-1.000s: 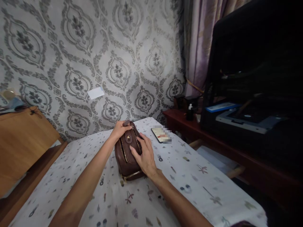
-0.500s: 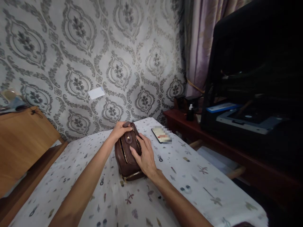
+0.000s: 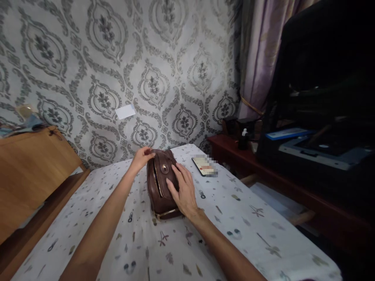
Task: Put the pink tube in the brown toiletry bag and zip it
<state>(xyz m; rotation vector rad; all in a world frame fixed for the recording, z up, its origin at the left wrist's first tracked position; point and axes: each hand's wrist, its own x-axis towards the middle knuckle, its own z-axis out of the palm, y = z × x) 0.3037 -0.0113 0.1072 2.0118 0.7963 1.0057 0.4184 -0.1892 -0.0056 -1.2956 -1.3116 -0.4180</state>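
Observation:
A brown leather bag (image 3: 168,199) lies on the patterned white cloth, its gold clasp (image 3: 164,167) facing up. The zipper (image 3: 158,183) on its left part is open, and another gold zipper runs along the near edge. At the bag's far left corner, my left hand (image 3: 142,159) pinches with thumb and fingers; whether it has the leather edge or a zipper pull is too small to tell. My right hand (image 3: 186,191) rests on the bag's right side, fingers stretched out and thumb apart, covering part of the zipper there.
A phone (image 3: 204,166), partly pixelated, lies right of the bag. Wooden board furniture (image 3: 35,164) borders the cloth on the left. To the right stand a red-brown desk (image 3: 218,146), an open drawer (image 3: 272,199), a small bottle (image 3: 243,139) and a large black screen (image 3: 325,78).
My left hand has moved from the right-hand zipper's far end to the bag's far left corner. My right hand stays on the bag. The view has shifted slightly left.

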